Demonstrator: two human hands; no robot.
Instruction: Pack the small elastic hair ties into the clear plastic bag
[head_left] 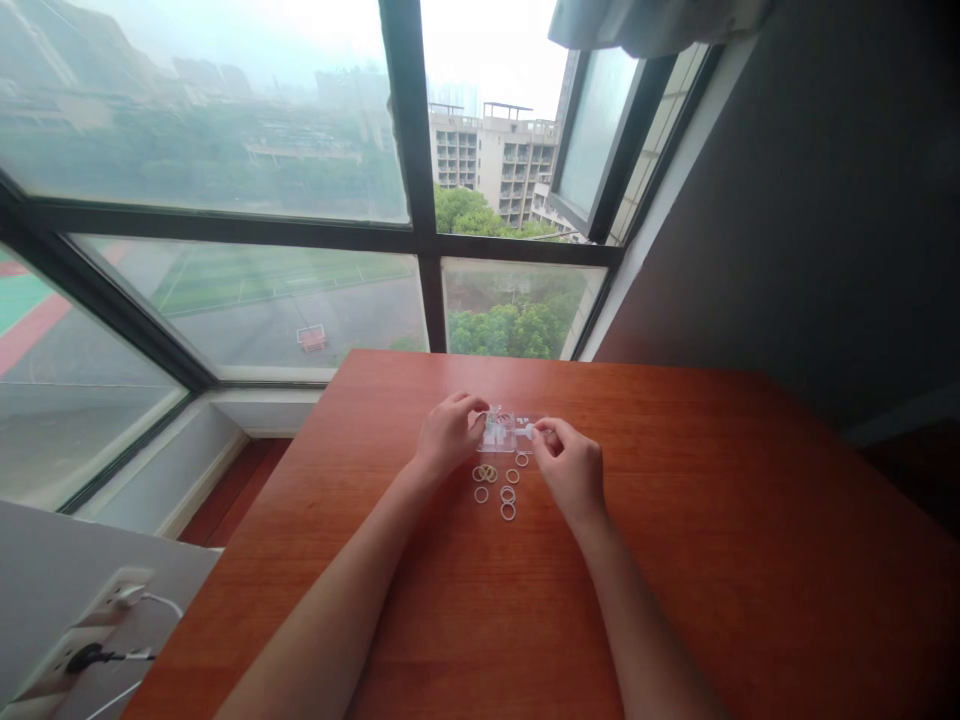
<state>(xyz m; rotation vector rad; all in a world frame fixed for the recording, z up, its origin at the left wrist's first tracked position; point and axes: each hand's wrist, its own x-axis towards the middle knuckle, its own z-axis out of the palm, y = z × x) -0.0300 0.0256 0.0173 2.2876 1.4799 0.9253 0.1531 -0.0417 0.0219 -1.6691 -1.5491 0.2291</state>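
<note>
Nearest, bottom left of the counter [675, 600]: power strip [90, 640] with plugs in. On the counter, loose small rings [496, 485] just this side of the clear plastic box [500, 432]. Left hand [448, 437] curled round the box's left end, steadying it. Right hand [571, 468] pinched shut on a tiny clear piece [529, 432] at its right end. Probably best to keep the box flat and pinch lightly. Beyond the box, window [300, 200]. No readable writing or brands anywhere.
</note>
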